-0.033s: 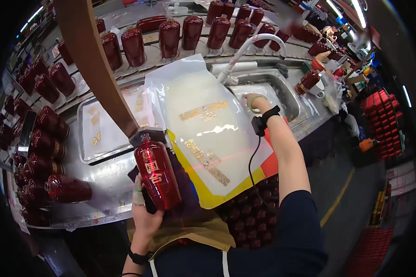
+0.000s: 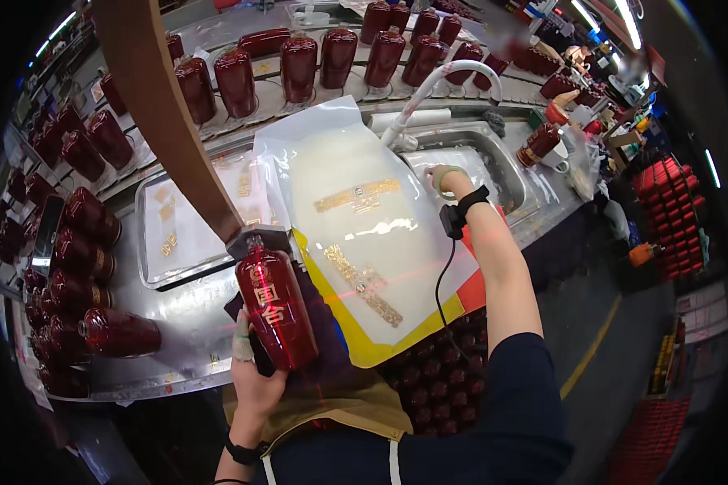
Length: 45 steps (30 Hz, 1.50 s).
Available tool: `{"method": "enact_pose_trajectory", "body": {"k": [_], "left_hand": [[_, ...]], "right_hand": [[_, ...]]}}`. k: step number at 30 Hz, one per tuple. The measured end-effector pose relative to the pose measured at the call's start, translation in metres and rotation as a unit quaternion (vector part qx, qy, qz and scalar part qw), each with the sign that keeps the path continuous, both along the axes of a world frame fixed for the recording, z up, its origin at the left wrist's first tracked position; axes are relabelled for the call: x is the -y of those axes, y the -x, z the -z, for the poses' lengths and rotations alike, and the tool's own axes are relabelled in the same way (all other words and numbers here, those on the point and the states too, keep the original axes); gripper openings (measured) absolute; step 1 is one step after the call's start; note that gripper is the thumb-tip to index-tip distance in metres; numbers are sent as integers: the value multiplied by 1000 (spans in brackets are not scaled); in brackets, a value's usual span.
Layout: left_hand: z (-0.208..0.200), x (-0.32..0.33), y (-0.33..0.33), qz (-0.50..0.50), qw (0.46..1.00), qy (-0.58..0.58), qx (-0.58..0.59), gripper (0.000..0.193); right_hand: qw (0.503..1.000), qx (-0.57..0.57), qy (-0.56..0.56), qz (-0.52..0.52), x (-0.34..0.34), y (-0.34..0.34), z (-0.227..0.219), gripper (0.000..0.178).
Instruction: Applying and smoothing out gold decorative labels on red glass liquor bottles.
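Observation:
My left hand (image 2: 255, 384) is closed around the left side of a glossy dark red bottle (image 2: 291, 339) with gold characters on its front. Tape wraps one finger. The bottle leans, its neck at a dark bracket (image 2: 260, 241) on the brown post's lower end; red light lines cross it. My right hand (image 2: 451, 179) reaches to the near left side of a metal sink (image 2: 527, 192), fingers curled together beside a wet white sheet (image 2: 469, 164); anything in them is hidden. Between my hands lies a translucent sheet (image 2: 356, 230) bearing an upper gold decal (image 2: 357, 195) and a lower gold decal (image 2: 363, 287).
A white curved faucet (image 2: 416, 99) arches over the sink. The brown post (image 2: 166, 121) slants down from the upper left. At left sits a metal tray (image 2: 158, 271) with decal pieces. Several red bottles line a conveyor (image 2: 271, 109) behind; a red bottle (image 2: 121, 332) lies at left.

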<state>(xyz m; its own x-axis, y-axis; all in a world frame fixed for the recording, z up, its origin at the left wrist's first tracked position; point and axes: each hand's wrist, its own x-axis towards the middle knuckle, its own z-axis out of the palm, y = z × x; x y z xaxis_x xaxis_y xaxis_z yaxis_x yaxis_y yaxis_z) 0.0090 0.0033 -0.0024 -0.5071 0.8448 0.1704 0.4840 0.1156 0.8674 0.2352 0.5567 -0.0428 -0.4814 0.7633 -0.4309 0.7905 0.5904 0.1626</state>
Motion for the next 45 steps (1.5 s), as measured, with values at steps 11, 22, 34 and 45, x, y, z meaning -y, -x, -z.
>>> {"method": "enact_pose_trajectory", "body": {"k": [11,22,34,45], "left_hand": [[2,-7,1,8,999,-13,-45,104],[0,-11,5,36,999,-16,-7,99],[-19,-16,-1,17,997,-62,-45,97],[-14,-6,1,-4,999,-25,-30,100]], "right_hand": [[977,-82,103,165,-24,-36,26,53],[982,174,4,67,-68,-132,49,43],[965,-169,61,191,29,39,-29,102],[901,-426,-45,69,61,9,-72,39]]}}
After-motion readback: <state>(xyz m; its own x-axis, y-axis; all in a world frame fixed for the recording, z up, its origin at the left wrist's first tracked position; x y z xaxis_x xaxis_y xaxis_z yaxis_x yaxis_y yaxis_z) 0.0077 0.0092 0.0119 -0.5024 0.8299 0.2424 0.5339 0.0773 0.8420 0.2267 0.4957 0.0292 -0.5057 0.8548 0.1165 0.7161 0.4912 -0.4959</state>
